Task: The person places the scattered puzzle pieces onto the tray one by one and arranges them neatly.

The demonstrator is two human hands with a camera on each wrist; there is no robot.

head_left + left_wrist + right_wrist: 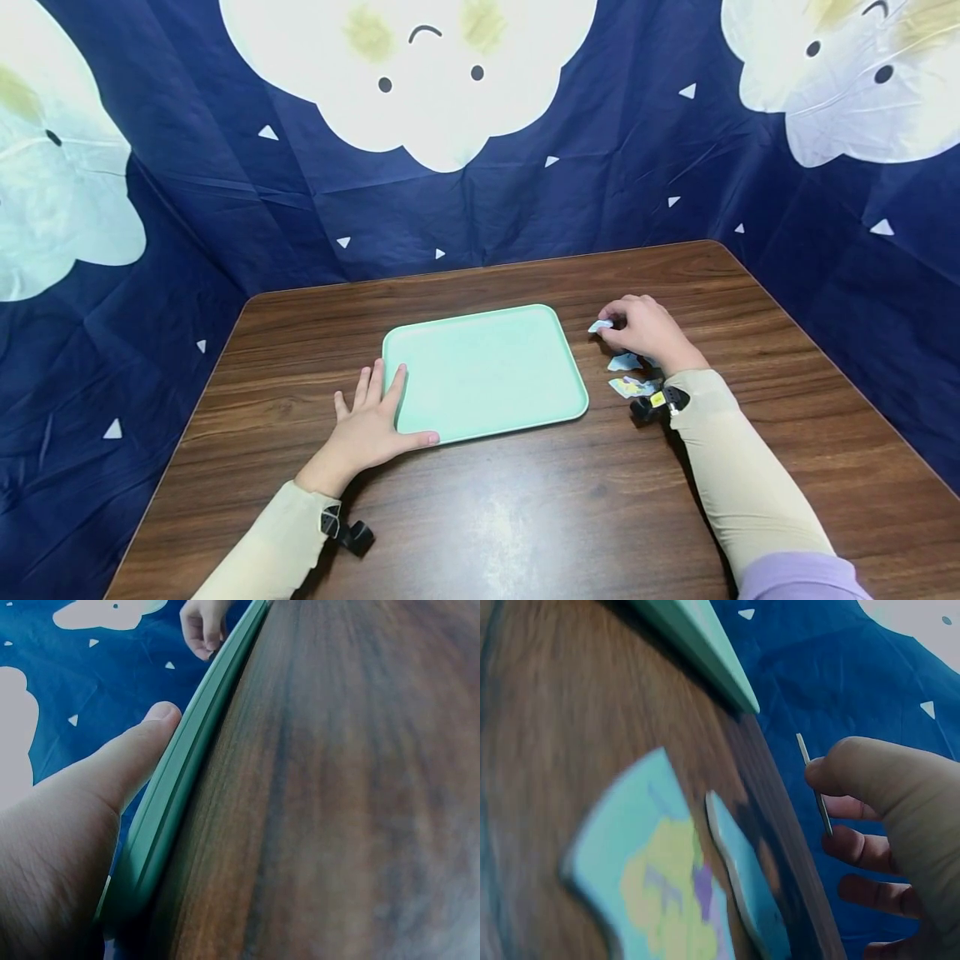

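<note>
A mint-green tray [487, 375] lies on the wooden table. With fingers spread, my left hand [365, 431] rests over its near left corner; the thumb lies along the front rim, also seen in the left wrist view. Just beyond the tray's right side, my right hand [647, 333] pinches a thin light-blue puzzle piece [600, 326] between thumb and fingers. The right wrist view shows that piece [801, 746] edge-on. Below this hand lie a blue piece [625, 362] and a blue piece with yellow and purple print [630, 387]. My right wrist partly hides the pieces there.
The brown wooden table [465, 508] extends on all sides of the tray. Behind it and at both sides hangs a dark blue cloth [495, 204] with white cloud shapes and small white triangles. A black wrist camera [356, 537] sits at my left wrist.
</note>
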